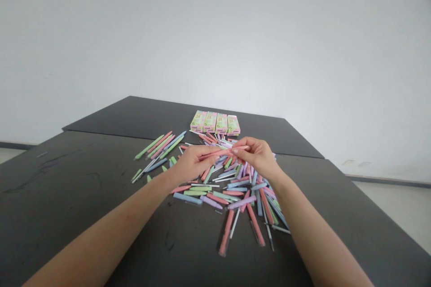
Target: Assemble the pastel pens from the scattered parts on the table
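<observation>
My left hand [192, 161] and my right hand [256, 154] are both closed on one slim pink pen [220, 152], held level between them. The left fingers wrap its left part, while the right thumb and fingers pinch the right end. Whether the pen is one piece or two parts being joined, I cannot tell. Beneath the hands spreads a loose pile of pen parts [235, 193]: pastel barrels and caps in pink, green, blue and purple, with thin white refills [235, 223] among them. The hands hide part of this pile.
Several pens [160, 144] lie side by side, slanted, left of the pile. Several small pink and green boxes [215, 122] stand in a row behind it. The dark table [84, 197] has a seam towards the back, and a pale wall [215, 31] rises beyond.
</observation>
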`<move>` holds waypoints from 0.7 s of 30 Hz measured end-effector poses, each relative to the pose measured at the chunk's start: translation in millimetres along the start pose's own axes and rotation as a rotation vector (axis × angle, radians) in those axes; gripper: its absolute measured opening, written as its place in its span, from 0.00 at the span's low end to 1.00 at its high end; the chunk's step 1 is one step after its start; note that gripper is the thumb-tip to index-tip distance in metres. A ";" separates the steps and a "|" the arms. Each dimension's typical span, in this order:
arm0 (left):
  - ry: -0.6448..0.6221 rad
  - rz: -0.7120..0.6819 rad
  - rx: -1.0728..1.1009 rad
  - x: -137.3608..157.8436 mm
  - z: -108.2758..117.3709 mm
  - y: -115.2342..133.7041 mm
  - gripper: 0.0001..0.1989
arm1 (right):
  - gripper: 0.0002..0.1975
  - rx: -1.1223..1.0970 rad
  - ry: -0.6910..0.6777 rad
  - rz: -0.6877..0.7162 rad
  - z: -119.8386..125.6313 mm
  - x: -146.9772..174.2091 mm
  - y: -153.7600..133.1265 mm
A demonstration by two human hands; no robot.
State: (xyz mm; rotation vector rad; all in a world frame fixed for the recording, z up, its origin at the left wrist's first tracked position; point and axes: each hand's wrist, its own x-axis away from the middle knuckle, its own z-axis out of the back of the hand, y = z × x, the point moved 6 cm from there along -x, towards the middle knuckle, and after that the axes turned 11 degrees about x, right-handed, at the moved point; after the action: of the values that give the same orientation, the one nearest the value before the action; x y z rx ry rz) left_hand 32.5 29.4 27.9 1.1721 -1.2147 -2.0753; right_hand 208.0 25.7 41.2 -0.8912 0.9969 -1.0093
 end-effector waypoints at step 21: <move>-0.004 0.044 0.014 -0.3 0.8 0.5 0.19 | 0.12 0.025 -0.024 0.103 -0.1 0.6 -3.5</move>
State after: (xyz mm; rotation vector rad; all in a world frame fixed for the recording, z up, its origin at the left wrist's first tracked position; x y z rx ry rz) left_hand 32.0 29.7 28.6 1.1377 -1.2483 -2.0412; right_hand 207.1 24.2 44.3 -0.8215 0.9978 -0.9203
